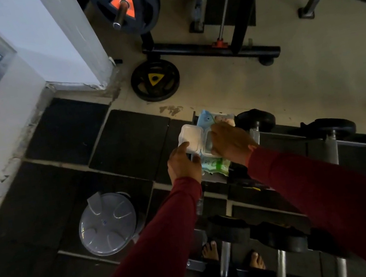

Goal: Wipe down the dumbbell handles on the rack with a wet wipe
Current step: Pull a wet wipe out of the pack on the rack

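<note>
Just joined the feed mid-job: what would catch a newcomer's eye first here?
Centre frame, two red-sleeved arms reach to a wipes pack lying on the end of the rack; its white lid is flipped open, the left hand at the lid and the right hand over the opening. Top centre, a plate with an orange hub sits on a bar. Lower left, a round clear-lidded bin stands on the dark mats.

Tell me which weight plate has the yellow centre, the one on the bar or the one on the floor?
The weight plate on the floor, lying flat by the wall corner. The plate on the bar has an orange centre instead.
</note>
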`<state>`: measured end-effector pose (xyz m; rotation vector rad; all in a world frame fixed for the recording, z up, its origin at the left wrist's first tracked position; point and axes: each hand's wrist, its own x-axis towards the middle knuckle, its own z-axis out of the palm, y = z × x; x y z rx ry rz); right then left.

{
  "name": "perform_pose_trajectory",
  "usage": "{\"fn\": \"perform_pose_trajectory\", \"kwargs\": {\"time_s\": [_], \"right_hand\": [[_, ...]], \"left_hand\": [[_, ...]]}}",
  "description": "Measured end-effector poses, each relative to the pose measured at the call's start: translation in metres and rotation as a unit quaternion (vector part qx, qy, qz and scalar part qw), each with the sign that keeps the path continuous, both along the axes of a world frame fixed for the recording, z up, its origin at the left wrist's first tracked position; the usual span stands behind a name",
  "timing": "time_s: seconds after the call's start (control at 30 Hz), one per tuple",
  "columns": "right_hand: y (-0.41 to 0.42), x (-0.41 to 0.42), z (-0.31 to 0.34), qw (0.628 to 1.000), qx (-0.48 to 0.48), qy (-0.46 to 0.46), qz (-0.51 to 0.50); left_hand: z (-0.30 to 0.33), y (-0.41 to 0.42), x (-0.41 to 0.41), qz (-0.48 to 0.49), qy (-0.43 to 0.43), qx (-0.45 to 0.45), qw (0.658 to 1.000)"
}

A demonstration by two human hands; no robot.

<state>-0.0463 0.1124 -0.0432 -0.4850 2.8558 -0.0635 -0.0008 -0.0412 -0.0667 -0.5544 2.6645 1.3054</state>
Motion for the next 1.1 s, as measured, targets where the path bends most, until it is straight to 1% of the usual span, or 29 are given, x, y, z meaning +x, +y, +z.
{"fn": "perform_pose_trajectory", "kwargs": {"time_s": [0.13, 0.23, 0.3, 0.37, 0.47, 0.5, 0.53, 0.57, 0.6, 0.63, 0.67, 0.7, 0.73, 0.8, 0.87, 0.93, 0.97, 1.07, 1.1], "right_hand": [[0.016, 0.006, 0.006, 0.999, -0.015, 0.035, 0.018], [0.029, 0.012, 0.012, 0.993, -0.095, 0.065, 0.002], [0.033, 0.016, 0.012, 0.99, -0.137, 0.035, -0.006], [0.03, 0.017, 0.011, 0.993, -0.121, -0.005, -0.005], [0.02, 0.014, 0.01, 0.999, -0.053, 0.006, 0.01], [0.016, 0.012, 0.012, 0.998, -0.054, 0.007, 0.004], [0.014, 0.011, 0.014, 0.996, -0.086, 0.011, -0.02], [0.012, 0.011, 0.018, 0.988, -0.14, 0.012, -0.072], [0.011, 0.012, 0.025, 0.968, -0.209, 0.017, -0.138], [0.012, 0.014, 0.031, 0.939, -0.278, 0.021, -0.201], [0.013, 0.017, 0.037, 0.901, -0.346, 0.019, -0.261], [0.015, 0.022, 0.041, 0.855, -0.412, 0.008, -0.316], [0.017, 0.027, 0.047, 0.8, -0.48, -0.002, -0.359], [0.021, 0.036, 0.059, 0.679, -0.595, -0.006, -0.43], [0.027, 0.044, 0.075, 0.572, -0.666, -0.003, -0.479], [0.036, 0.05, 0.091, 0.477, -0.712, -0.008, -0.515], [0.041, 0.053, 0.097, 0.435, -0.732, -0.017, -0.524], [0.061, 0.065, 0.114, 0.319, -0.805, -0.08, -0.493], [0.069, 0.071, 0.119, 0.288, -0.824, -0.099, -0.478]], "left_hand": [[0.0, 0.001, 0.0, -0.002, 0.009, -0.022, 1.0], [0.0, 0.002, 0.0, -0.006, 0.007, -0.035, 0.999], [-0.001, 0.004, 0.001, -0.006, 0.013, -0.039, 0.999], [-0.002, 0.005, 0.001, -0.008, 0.016, -0.04, 0.999], [-0.002, 0.005, 0.002, -0.011, 0.01, -0.05, 0.999], [-0.001, 0.005, 0.002, -0.011, 0.008, -0.053, 0.999], [-0.001, 0.005, 0.001, -0.014, 0.006, -0.057, 0.998], [0.0, 0.005, 0.001, -0.018, 0.003, -0.062, 0.998], [0.001, 0.005, 0.001, -0.021, 0.0, -0.065, 0.998], [0.002, 0.005, 0.001, -0.022, -0.003, -0.065, 0.998], [0.002, 0.006, 0.001, -0.021, -0.004, -0.063, 0.998], [0.004, 0.005, 0.001, -0.02, -0.005, -0.061, 0.998], [0.005, 0.006, 0.001, -0.019, -0.006, -0.062, 0.998], [0.008, 0.006, 0.001, -0.023, -0.013, -0.068, 0.997], [0.01, 0.006, 0.002, -0.024, -0.019, -0.069, 0.997], [0.012, 0.006, 0.002, -0.016, -0.028, -0.06, 0.998], [0.014, 0.006, 0.003, -0.015, -0.036, -0.061, 0.997], [0.024, 0.009, 0.008, -0.028, -0.054, -0.103, 0.993], [0.028, 0.011, 0.012, -0.035, -0.05, -0.125, 0.99]]}}
